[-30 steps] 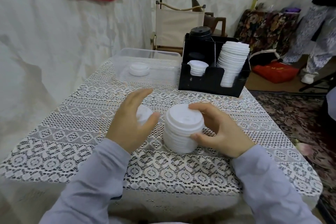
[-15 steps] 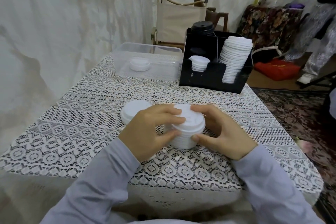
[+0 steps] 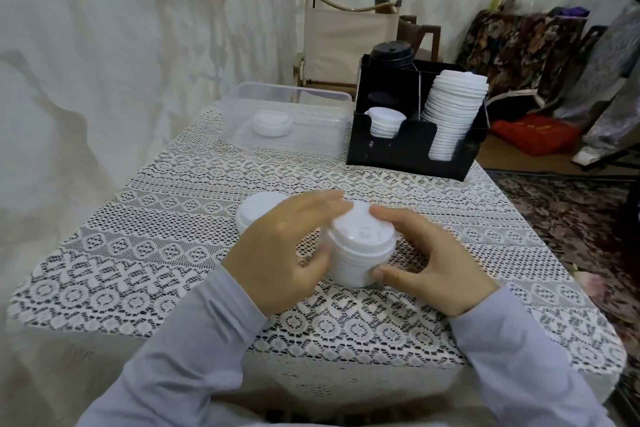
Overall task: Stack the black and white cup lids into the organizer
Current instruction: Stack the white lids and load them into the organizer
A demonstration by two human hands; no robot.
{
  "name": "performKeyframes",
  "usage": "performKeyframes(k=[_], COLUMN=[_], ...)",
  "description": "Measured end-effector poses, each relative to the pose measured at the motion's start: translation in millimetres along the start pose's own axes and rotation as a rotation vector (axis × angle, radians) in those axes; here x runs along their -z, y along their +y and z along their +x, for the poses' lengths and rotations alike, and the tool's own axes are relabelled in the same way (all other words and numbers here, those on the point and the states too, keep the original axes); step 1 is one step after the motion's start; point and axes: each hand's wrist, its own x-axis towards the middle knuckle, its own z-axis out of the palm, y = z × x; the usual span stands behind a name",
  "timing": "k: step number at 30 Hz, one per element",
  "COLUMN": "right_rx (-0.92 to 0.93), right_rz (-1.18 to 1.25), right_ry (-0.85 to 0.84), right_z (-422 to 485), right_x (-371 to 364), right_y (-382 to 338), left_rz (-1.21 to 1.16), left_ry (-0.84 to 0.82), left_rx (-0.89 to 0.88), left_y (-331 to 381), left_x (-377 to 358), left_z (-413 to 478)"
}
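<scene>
Head view: a lace-covered table (image 3: 166, 253) carries a black organizer (image 3: 408, 146) at its far right. Touching the organizer's left wall sits a clear plastic bin (image 3: 329, 139).

Well in front of the organizer, nearer the person, the left hand (image 3: 277, 260) and the right hand (image 3: 433, 270) clasp a stack of white lids (image 3: 360, 253) that stands on the cloth. The left hand's fingers lie together across the stack's top, and its thumb presses the near side. The right hand's forefinger curls over the top rim, and its thumb presses the lower side. Its other fingers are hidden.

In the organizer's right compartment a tall white lid stack (image 3: 453, 114) leans slightly. Black lids (image 3: 391, 54) rise from the organizer's back left compartment, and a short white lid stack (image 3: 384, 121) fills its front left slot. Left of the organizer, a few white lids (image 3: 271, 122) lie inside the bin. In front of the organizer, just behind the left hand, a loose white lid (image 3: 256, 211) rests on the cloth.
</scene>
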Motion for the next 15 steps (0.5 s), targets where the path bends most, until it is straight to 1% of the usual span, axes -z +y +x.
performKeyframes(k=[2,3,4,5,6,7,9,11,13,15], right_rx=[-0.003,-0.004,-0.003,-0.001,0.001,0.000,-0.005,0.002,0.031,0.066], right_rz=[-0.013,-0.002,0.015,0.030,0.041,0.050,0.050,0.035,0.044,0.038], right_ry=[-0.012,-0.016,-0.019,-0.019,-0.017,-0.012,0.003,0.042,0.101,0.159], right_z=[1,1,1,1,0,0,-2,-2,-2,-2], right_x=[1,1,1,1,1,1,2,2,4,5], right_y=[-2,-3,-4,-5,-5,-6,-7,-9,-11,-13], left_rz=[0.005,0.040,0.099,0.157,0.178,0.156,0.075,0.031,0.010,-0.049], left_ry=[0.071,0.071,0.017,-0.086,-0.194,-0.268,-0.304,-0.278,-0.217,-0.118], left_rx=[0.163,0.272,0.393,0.527,0.641,0.711,0.757,0.762,0.767,0.759], left_y=[-2,-8,-15,-22,-28,-32,-37,-40,-42,-43], left_x=[14,20,25,28,29,29,27,25,26,28], left_z=[3,5,5,4,3,1,0,1,2,2])
